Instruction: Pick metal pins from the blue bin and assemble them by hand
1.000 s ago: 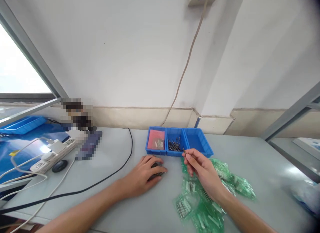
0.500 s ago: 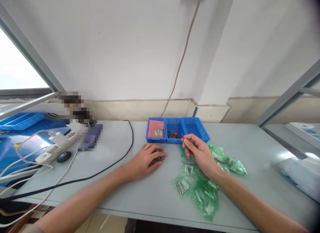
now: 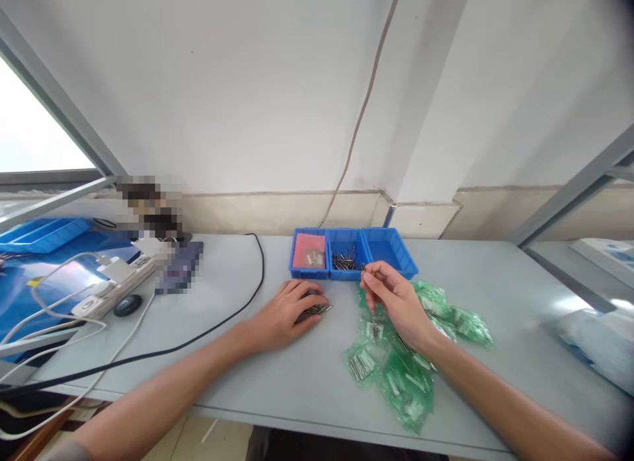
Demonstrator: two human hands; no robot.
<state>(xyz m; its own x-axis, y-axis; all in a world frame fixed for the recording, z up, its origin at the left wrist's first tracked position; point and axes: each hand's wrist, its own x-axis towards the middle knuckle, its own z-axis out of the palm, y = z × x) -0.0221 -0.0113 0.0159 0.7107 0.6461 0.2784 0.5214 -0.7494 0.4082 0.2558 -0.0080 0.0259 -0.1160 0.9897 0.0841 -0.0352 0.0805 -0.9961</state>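
Observation:
My left hand rests on the table, fingers curled over several small metal pins whose ends stick out between thumb and fingers. At the front of the blue bins, my right hand pinches a small dark metal pin between thumb and forefinger; most of it is hidden. The middle blue bin holds a pile of similar metal pins. Below and around my right hand lie green plastic bags with metal pins and white pieces inside.
The left blue bin contains a pink sheet and a small clear bag; the right blue bin joins the row. A black cable crosses the table's left side. Beyond it are a power strip and a black mouse.
The camera view has shifted slightly. Both hands keep nearly the same place and grip, with the right fingertips still at the front of the bins.

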